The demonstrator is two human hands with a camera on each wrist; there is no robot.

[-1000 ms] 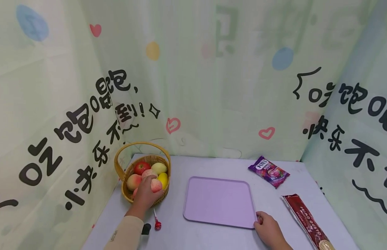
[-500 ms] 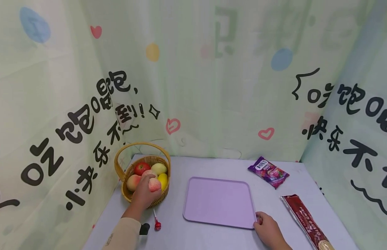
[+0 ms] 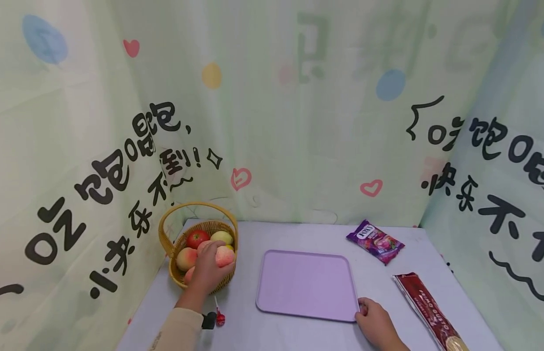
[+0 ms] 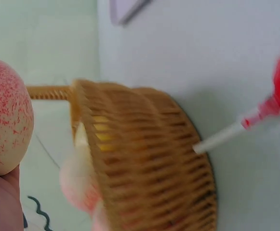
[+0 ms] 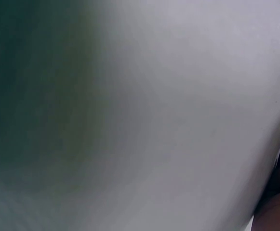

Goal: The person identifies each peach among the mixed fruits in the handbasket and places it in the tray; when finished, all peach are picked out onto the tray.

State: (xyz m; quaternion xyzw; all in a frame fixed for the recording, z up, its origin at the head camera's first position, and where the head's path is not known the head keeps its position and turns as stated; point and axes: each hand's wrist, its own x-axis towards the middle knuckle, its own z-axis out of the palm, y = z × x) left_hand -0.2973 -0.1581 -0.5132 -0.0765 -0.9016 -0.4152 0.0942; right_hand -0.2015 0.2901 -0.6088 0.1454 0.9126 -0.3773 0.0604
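My left hand (image 3: 209, 270) grips a pink-speckled peach (image 3: 225, 256) over the front right of a wicker basket (image 3: 166, 239). In the left wrist view, the peach (image 4: 5, 120) shows in the hand, outside the basket's rim in this view. A red apple (image 3: 197, 239), a pale green fruit (image 3: 222, 237) and more peaches (image 3: 186, 259) lie in the basket; a yellow fruit there is mostly hidden by the held peach. At the purple tray (image 3: 307, 282), my right hand (image 3: 377, 321) holds the near right corner, thumb and fingers at its edge. The right wrist view is mostly blurred.
A red lollipop (image 3: 220, 319) lies just in front of the basket. A purple Fox's candy bag (image 3: 375, 242) is at the back right of the white table, and a long dark red packet (image 3: 430, 309) at the right. Printed curtains stand behind and beside the table.
My left hand has raised the peach slightly and shifted it right, so it now covers most of the yellow fruit. The right hand stays at the tray's corner.
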